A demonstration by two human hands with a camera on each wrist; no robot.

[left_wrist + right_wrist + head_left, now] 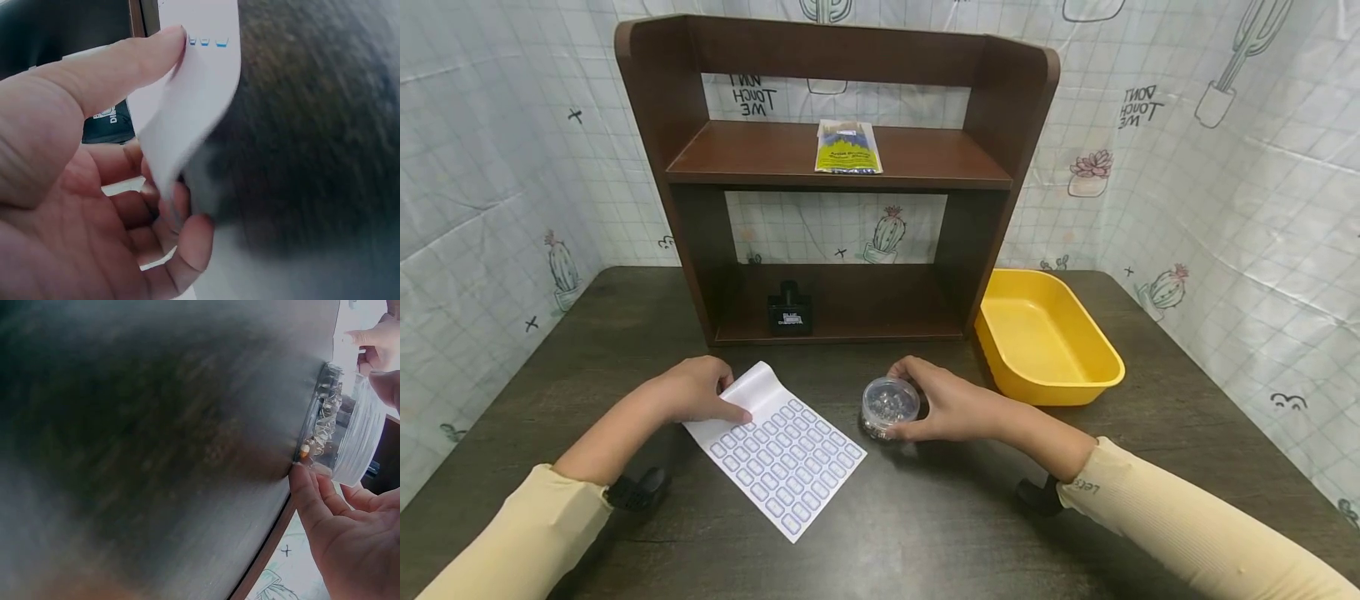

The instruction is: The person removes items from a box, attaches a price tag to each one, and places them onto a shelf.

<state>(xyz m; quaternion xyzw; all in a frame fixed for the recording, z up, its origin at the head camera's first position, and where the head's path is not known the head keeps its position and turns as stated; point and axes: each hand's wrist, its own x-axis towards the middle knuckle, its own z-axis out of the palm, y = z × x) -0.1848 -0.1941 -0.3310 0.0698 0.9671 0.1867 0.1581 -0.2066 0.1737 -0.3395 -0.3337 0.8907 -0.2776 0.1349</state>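
Note:
My left hand [696,390] pinches the upper left edge of a white sticker sheet [790,458] printed with rows of blue-bordered labels. In the left wrist view the sheet [200,106] bends between the thumb and the curled fingers. To the right, my right hand [951,404] holds a small round clear jar [889,404] with thumb and fingers on either side. Small shiny metallic pieces [327,415] show through its wall in the right wrist view, under a clear screw lid [364,434]. The jar's base is at the tabletop.
A dark brown two-tier shelf [850,154] stands behind the hands. On it are a yellow packet [847,148] above and a black bottle [789,310] below. A yellow plastic basin [1045,333] sits right of the shelf on the dark table [910,533]. A patterned curtain [1232,208] surrounds the table.

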